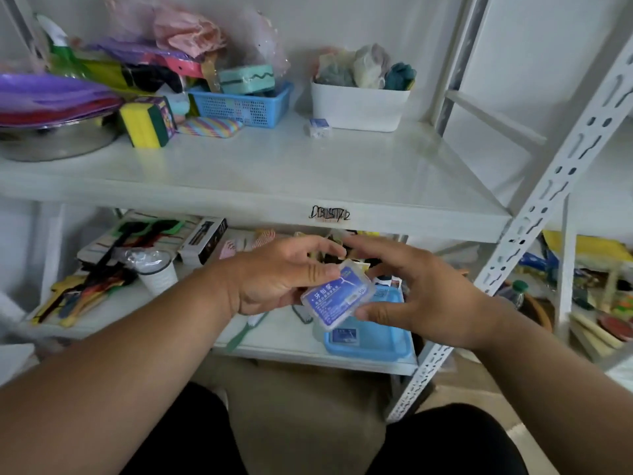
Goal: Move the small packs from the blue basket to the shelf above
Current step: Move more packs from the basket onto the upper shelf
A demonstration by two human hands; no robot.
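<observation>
A small clear pack with a blue label (pixel 337 298) is held between both hands in front of the lower shelf. My left hand (pixel 274 279) grips its left side with thumb on top. My right hand (pixel 421 296) pinches its right edge, thumb under the lower corner. Below sits the blue basket (pixel 397 347) on the lower shelf, with one more blue pack (pixel 346 335) lying inside. On the upper shelf (pixel 260 169) a small blue-and-white pack (pixel 319 127) lies in front of a white tub.
The upper shelf holds a white tub (pixel 359 104) of cloths, a blue mesh basket (pixel 243 106), sponges (pixel 147 123) and a metal bowl (pixel 51 138). A slotted white upright (pixel 534 214) stands at right. Brushes and a cup (pixel 157 274) clutter the lower shelf's left side.
</observation>
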